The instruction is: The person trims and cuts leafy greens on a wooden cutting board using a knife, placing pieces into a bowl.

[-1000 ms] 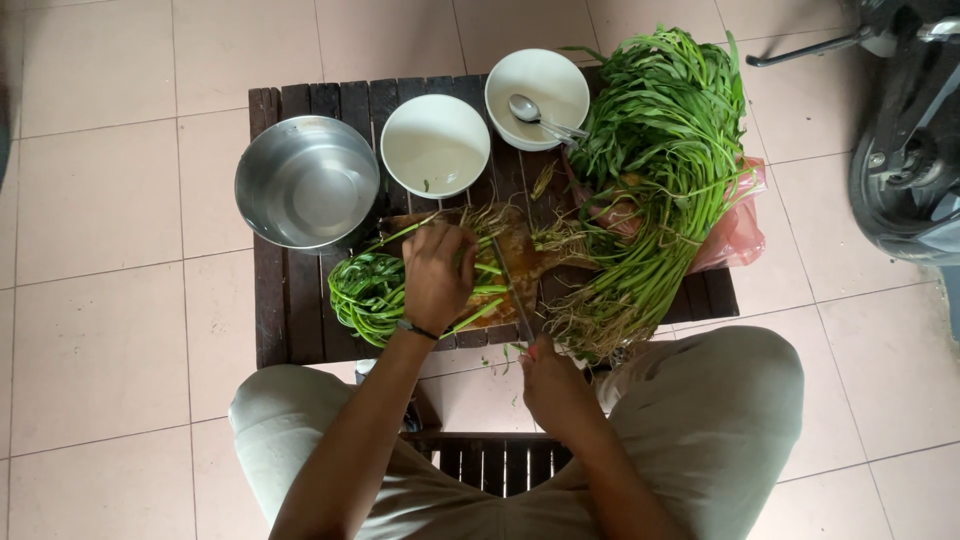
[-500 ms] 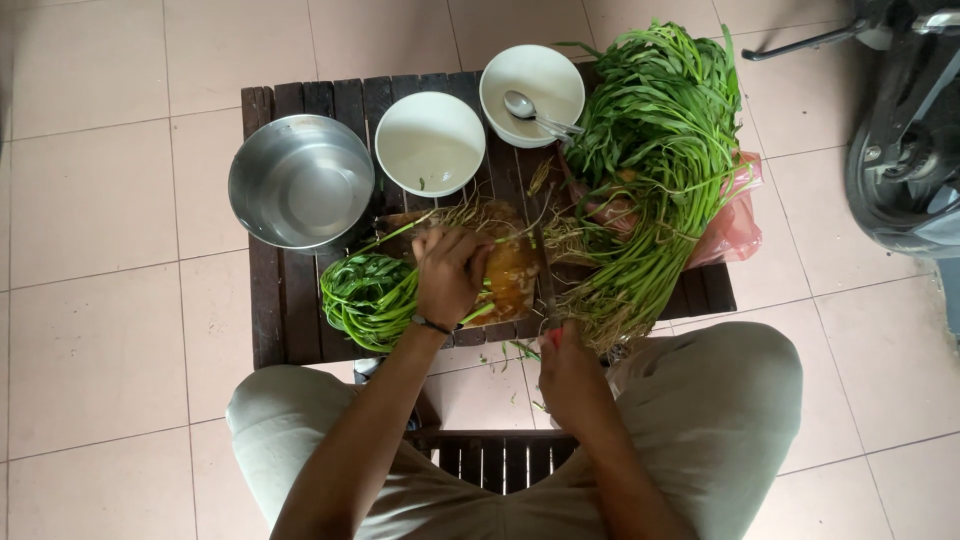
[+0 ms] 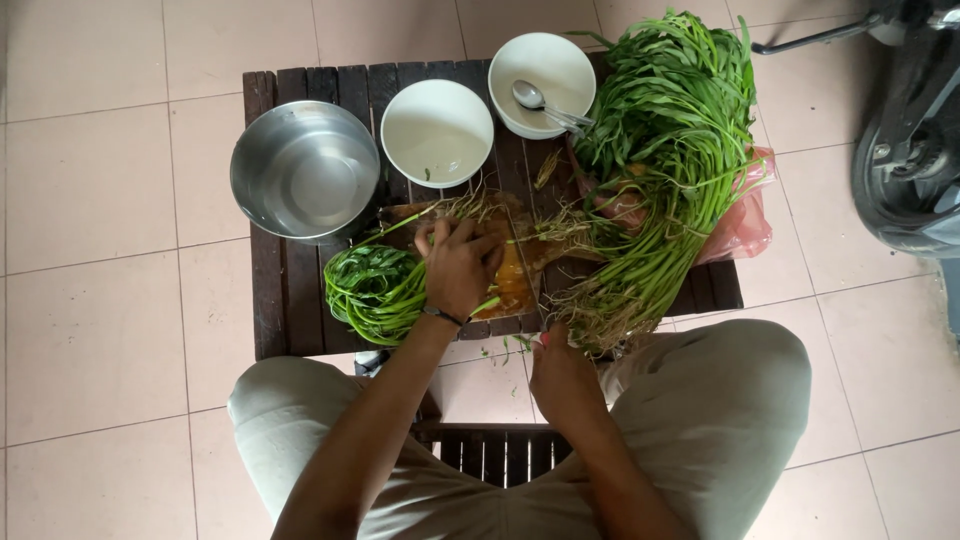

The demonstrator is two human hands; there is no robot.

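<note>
1. Bowls crowd the far side of the dark slatted table (image 3: 270, 300): a steel bowl (image 3: 305, 168) at the left, a white bowl (image 3: 437, 133) in the middle, and a second white bowl (image 3: 547, 70) with a spoon (image 3: 540, 100) lying in it.
2. A large heap of leafy green stalks (image 3: 670, 150) fills the right end of the table, its pale rooty ends pointing toward the person, with a pink plastic bag (image 3: 745, 220) under it.
3. A dark vehicle part (image 3: 910, 150) stands on the tiled floor (image 3: 100, 300) at the right (only partly in view).
4. The left hand (image 3: 458, 268) lies palm down on a wooden cutting board (image 3: 515, 275), fingers (image 3: 480, 240) bent over a few thin stems whose roots stick out past them.
5. Just left of that hand, touching it, sits a small curled bundle of green stems (image 3: 375, 290), tight and glossy, near the table's front edge.
6. The right hand (image 3: 565, 375) is at the front edge of the table beside the rooty ends of the large heap; its fingers are turned away, so I cannot tell whether they grip anything.
</note>
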